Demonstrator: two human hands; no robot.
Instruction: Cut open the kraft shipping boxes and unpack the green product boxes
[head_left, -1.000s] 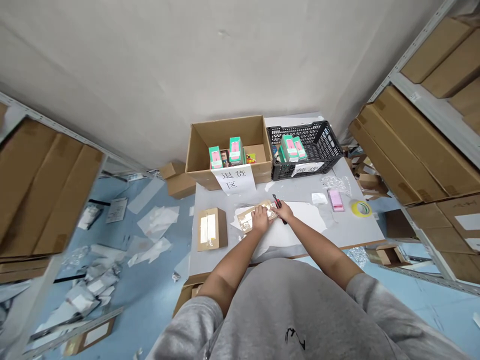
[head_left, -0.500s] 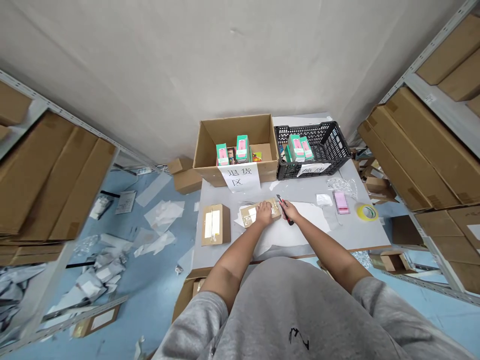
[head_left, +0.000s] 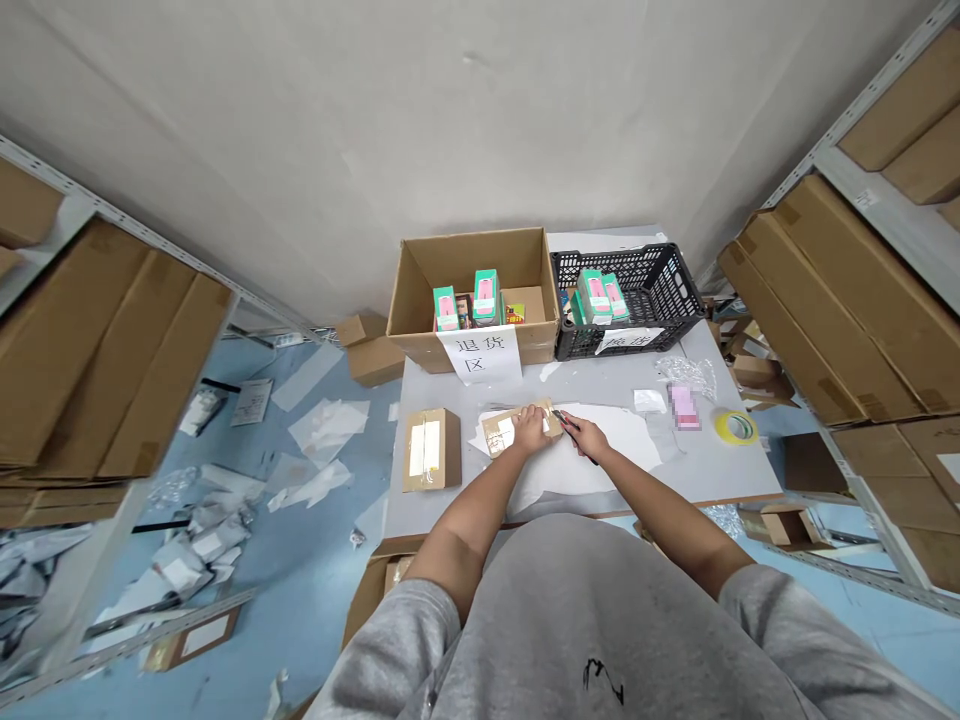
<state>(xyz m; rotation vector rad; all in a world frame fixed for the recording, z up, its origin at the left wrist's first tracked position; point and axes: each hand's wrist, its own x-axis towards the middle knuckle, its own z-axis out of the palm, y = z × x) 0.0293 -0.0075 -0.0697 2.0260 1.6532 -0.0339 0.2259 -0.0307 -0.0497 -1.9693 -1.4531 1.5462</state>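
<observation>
A small taped cardboard box (head_left: 498, 431) lies on white paper (head_left: 626, 440) at the middle of the table. My left hand (head_left: 529, 428) presses on its top, with the fingers over the far edge, gripping it. In my right hand (head_left: 587, 438) is a red and black utility knife (head_left: 568, 424), closed in the fingers. The knife's tip meets the right end of the box; whether it has gone into the tape I cannot tell. A second taped box (head_left: 432, 450) with a white label stands to the left on the grey table (head_left: 469, 400).
At the back stand a large open carton (head_left: 420, 350) and a black plastic crate (head_left: 600, 345), both holding green and pink boxes. To the right lie yellow tape (head_left: 736, 427), a pink packet (head_left: 683, 407) and bubble wrap (head_left: 694, 375). Shelves with cartons flank both sides.
The knife has tilted and moved slightly down and left, so its tip is now at the box's right end. My left hand and the box have stayed in place.
</observation>
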